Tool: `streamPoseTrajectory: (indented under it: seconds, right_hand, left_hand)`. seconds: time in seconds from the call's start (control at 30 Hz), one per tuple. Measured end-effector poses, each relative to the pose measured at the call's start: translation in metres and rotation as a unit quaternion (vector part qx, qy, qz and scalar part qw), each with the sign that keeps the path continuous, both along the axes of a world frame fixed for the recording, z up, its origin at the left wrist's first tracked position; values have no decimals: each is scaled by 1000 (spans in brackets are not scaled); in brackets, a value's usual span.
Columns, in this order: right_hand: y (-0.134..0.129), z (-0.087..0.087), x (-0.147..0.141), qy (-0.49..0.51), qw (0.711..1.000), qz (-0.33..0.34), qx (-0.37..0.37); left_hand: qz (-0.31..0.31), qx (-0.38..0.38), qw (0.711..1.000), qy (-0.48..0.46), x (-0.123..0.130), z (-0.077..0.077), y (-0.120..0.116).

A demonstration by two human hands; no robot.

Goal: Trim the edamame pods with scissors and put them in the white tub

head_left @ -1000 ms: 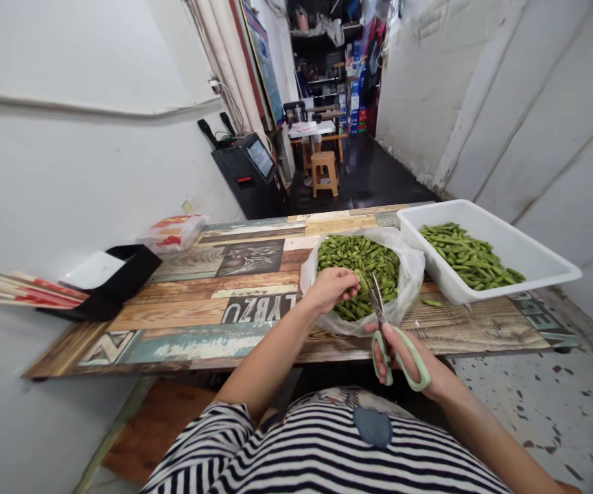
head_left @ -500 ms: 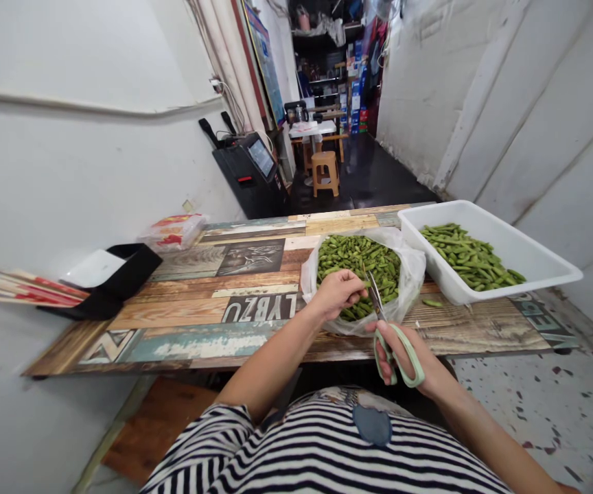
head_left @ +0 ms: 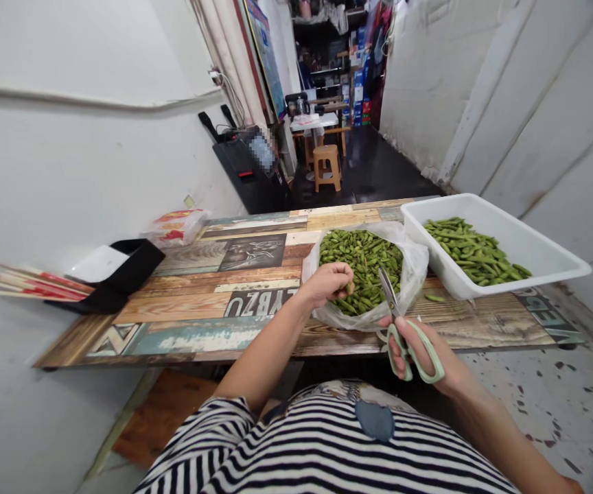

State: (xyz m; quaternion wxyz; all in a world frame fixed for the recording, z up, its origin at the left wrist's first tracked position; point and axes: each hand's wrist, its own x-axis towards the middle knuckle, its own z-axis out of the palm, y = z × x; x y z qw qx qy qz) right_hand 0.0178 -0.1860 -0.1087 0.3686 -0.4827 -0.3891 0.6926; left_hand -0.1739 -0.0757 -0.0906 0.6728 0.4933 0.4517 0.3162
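Green soybean pods point(head_left: 373, 257) fill a clear plastic bag point(head_left: 416, 264) with its rim folded down, on the table in front of me. My left hand point(head_left: 330, 283) hovers over the bag's left side, fingers curled and pinched together. What lies between its fingertips is too small to make out. In my right hand point(head_left: 420, 346) is a pair of scissors point(head_left: 433, 360) with pale green handles, fingers through the loops. Their metal blades point up and away over the near right part of the bag, apart from my left hand.
Right of the bag stands a white plastic tub point(head_left: 554, 264) holding more pods. A single pod point(head_left: 434, 298) lies on the wood-patterned table point(head_left: 183, 302) before it. At the left are a black holder point(head_left: 132, 264) with chopsticks point(head_left: 33, 285) and a plastic packet point(head_left: 176, 226).
My left hand has drawn left, away from the scissors. The scissors have shifted right and slightly down with my right hand; their blades no longer meet the pod at my left fingertips.
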Motion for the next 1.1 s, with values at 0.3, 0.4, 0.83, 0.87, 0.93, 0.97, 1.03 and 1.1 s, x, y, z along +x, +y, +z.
streamPoseTrajectory:
  seconds: [0.3, 0.4, 0.83, 0.87, 0.93, 0.97, 1.03, 1.1]
  right_hand:
    - [0, 0, -1, -17, 1000, 17, 5]
    - [0, -1, -1, -21, 1000, 20, 1]
    - [-1, -5, 5, -158, 974, 113, 112]
    - [-1, -4, 5, -171, 971, 114, 120]
    - [1, -5, 5, -187, 967, 115, 129]
    - [2, -6, 5, -192, 966, 115, 129]
    - [2, -7, 4, -200, 964, 116, 128]
    - [2, -9, 4, -207, 963, 117, 130]
  left_hand:
    - [-80, 111, 986, 91, -10, 4, -10]
    - [-126, 261, 904, 315, -14, 5, -20]
    - [-61, 310, 903, 291, -12, 1, -3]
    - [-65, 316, 902, 288, -10, 2, -5]
    - [-65, 315, 898, 301, -8, 5, -8]
    - [-65, 314, 894, 313, -7, 7, -10]
    - [-75, 327, 879, 339, -7, 11, -13]
    - [-101, 353, 859, 356, -8, 15, -14]
